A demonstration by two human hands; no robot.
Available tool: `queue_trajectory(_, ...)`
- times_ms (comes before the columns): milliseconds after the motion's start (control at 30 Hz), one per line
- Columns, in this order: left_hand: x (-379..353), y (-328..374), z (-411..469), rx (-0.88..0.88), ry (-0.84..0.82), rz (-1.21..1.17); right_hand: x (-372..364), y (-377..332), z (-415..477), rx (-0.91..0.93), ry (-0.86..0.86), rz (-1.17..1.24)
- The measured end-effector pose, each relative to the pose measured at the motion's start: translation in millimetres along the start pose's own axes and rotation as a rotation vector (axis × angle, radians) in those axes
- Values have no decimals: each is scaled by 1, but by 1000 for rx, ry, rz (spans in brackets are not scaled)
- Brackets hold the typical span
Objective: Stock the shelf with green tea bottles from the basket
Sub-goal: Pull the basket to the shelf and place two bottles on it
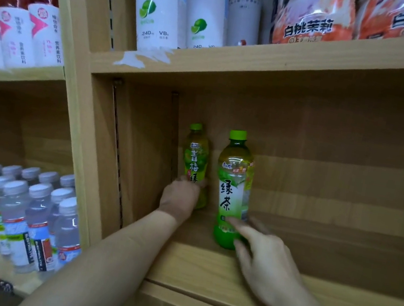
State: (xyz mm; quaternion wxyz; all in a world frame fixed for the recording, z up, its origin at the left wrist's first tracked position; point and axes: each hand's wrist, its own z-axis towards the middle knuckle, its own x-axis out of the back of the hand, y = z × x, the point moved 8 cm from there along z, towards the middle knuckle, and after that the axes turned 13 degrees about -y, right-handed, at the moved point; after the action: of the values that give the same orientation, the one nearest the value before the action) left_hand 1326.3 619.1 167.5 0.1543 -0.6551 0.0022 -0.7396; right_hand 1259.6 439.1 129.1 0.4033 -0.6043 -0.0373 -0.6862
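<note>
Both hands are inside the shelf bay (pixel 312 256), each on a green tea bottle.

Left hand (pixel 179 197): wrapped around the lower body of the rear bottle (pixel 195 162), fingers closed on it below the label text. The bottle stands upright, deep in the back left corner, just beside the side panel (pixel 141 155). Whether its base is fully down on the board cannot be told; the hand hides it. Judgement: it is held low so it can be pushed back without tipping, starting a row from the corner.

Right hand (pixel 265 261): fingers spread wide, not wrapped. Fingertips (pixel 233 221) touch the lower label of the front bottle (pixel 235 185); the thumb lies near its base. This bottle is upright, its base on the board, just right of the left hand's bottle and nearer the shelf edge, apart from it. Judgement: a light steadying or nudging contact, either letting go or pressing the bottle back into line.

Beyond the right hand, the board carries nothing visible. The basket is not in view.

Above the hands: white bottles (pixel 162 5) and orange packs (pixel 316 16) on the upper shelf. Left of the left arm, in the next bay: water bottles (pixel 22 215).

Judgement: stocking is at an early stage, two bottles in.
</note>
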Motion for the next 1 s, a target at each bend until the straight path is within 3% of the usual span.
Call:
queue_trajectory(233,-13,-6,-7,2,-37,-206,4,1,1,34,14,169)
queue_trajectory(300,-4,-5,-22,-45,14,-525,7,1,0,34,20,218)
queue_trajectory(333,-1,-4,-30,-83,16,-805,8,0,1,36,7,236)
queue_trajectory(400,3,16,-51,-237,-109,-1335,8,-1,6,23,-24,282)
queue_trajectory(433,4,27,-59,-289,-162,-1448,10,0,10,1,-34,330)
queue_trajectory(500,2,34,-67,-285,-118,-1468,11,0,18,-65,-39,485)
queue_trajectory(567,-3,18,-69,-168,49,-1438,5,-7,29,-93,-79,609)
queue_trajectory(700,-7,-11,-76,-45,234,-1193,-15,-20,57,-127,-114,789)
queue_trajectory(867,-2,-34,-81,27,292,-904,-34,-30,90,-208,-194,946)
queue_trajectory(1000,-2,-53,-78,57,303,-911,-45,-35,98,-173,-280,1064)
